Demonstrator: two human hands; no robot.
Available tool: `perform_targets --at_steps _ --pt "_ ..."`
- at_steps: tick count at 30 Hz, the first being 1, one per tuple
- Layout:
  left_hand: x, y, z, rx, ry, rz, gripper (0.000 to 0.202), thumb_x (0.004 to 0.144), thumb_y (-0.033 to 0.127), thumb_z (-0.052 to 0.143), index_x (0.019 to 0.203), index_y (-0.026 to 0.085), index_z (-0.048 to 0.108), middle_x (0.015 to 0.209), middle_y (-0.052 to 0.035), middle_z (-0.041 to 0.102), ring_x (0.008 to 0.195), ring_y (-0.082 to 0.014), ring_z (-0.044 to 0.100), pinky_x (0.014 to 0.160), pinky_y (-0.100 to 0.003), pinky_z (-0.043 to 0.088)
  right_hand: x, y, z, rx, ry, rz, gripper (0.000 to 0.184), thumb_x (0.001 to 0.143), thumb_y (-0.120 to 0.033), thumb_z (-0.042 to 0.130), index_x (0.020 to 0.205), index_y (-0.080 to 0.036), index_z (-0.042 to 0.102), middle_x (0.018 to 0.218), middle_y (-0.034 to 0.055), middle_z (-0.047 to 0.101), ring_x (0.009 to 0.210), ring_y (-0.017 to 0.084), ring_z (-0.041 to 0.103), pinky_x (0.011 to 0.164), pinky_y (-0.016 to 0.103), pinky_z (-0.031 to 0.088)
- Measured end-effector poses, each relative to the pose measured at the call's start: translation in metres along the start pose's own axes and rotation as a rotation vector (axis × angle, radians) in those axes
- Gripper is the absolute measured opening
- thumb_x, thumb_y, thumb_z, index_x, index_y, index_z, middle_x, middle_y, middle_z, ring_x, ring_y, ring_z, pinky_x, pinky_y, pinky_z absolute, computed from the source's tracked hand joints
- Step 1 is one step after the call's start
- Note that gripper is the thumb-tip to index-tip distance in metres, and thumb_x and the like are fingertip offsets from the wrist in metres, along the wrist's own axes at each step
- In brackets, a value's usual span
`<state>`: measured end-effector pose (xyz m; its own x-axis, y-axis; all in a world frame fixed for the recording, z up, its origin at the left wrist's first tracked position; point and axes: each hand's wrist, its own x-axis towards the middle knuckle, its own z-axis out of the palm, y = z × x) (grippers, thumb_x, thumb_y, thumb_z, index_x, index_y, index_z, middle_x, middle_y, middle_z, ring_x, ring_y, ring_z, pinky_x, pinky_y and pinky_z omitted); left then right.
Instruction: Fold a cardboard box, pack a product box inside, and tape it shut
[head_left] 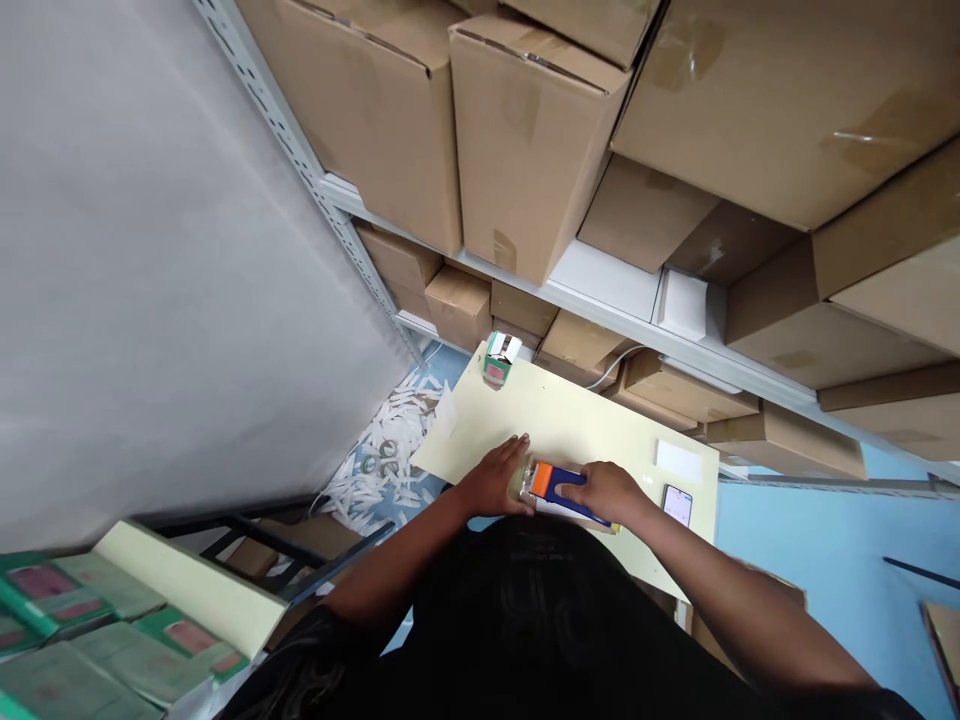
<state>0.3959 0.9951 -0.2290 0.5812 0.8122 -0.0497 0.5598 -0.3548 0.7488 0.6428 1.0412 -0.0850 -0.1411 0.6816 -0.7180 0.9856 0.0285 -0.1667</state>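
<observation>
My right hand [613, 490] is wrapped round a blue and orange tape dispenser [566, 490], which lies across a small box [551, 508] on the cream table. Clear tape shows at the dispenser's left end. My left hand [501, 478] is at the left end of the box, fingers stretched out and thumb apart, close to the tape. The right hand and dispenser cover most of the box, and my black shirt hides part of its near side.
On the cream table [600, 410] are a green and white carton [499, 358], a white paper [679, 460] and a phone [677, 505]. Shelves of cardboard boxes [525, 140] overhang the far side. White paper strips [375, 450] litter the floor. Green packs [97, 620] are stacked lower left.
</observation>
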Motion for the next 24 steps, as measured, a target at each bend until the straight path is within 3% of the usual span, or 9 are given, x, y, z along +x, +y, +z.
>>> perform_targets --at_steps 6,12,18,24 --pt "0.028 0.005 0.011 0.086 -0.09 0.071 0.136 0.063 0.074 0.08 0.165 0.012 0.015 0.169 -0.0236 0.022 0.156 -0.0433 0.023 0.126 -0.055 0.022 0.002 0.001 0.0 -0.012 -0.008 0.01 0.06 0.084 -0.074 0.06 0.101 -0.02 0.079 0.098 0.0132 0.079 0.09 0.027 0.074 0.063 0.029 0.041" --pt "0.03 0.012 0.013 0.152 -0.116 0.097 0.132 0.061 0.068 0.084 0.163 0.011 0.023 0.17 -0.0248 0.019 0.153 -0.0463 0.025 0.123 -0.056 0.023 -0.004 0.002 0.001 -0.001 0.001 0.04 0.061 0.083 -0.076 0.059 0.099 -0.02 0.079 0.099 0.0132 0.079 0.09 0.029 0.073 0.063 0.03 0.042" --pt "0.033 0.021 0.005 0.208 -0.151 0.08 0.124 0.066 0.069 0.08 0.162 0.011 0.027 0.16 -0.0261 0.037 0.142 -0.0453 0.039 0.119 -0.056 0.025 -0.004 0.004 -0.002 -0.015 -0.014 0.036 0.065 0.081 -0.077 0.06 0.104 -0.019 0.079 0.1 0.0154 0.078 0.09 0.03 0.073 0.068 0.031 0.045" --pt "0.034 0.025 0.004 0.257 -0.212 0.061 0.118 0.07 0.065 0.08 0.161 0.012 0.027 0.161 -0.0257 0.036 0.144 -0.0451 0.037 0.12 -0.054 0.022 -0.01 0.012 -0.004 0.028 -0.01 -0.001 0.063 0.078 -0.078 0.064 0.099 -0.019 0.078 0.098 0.0135 0.079 0.088 0.029 0.073 0.067 0.03 0.045"
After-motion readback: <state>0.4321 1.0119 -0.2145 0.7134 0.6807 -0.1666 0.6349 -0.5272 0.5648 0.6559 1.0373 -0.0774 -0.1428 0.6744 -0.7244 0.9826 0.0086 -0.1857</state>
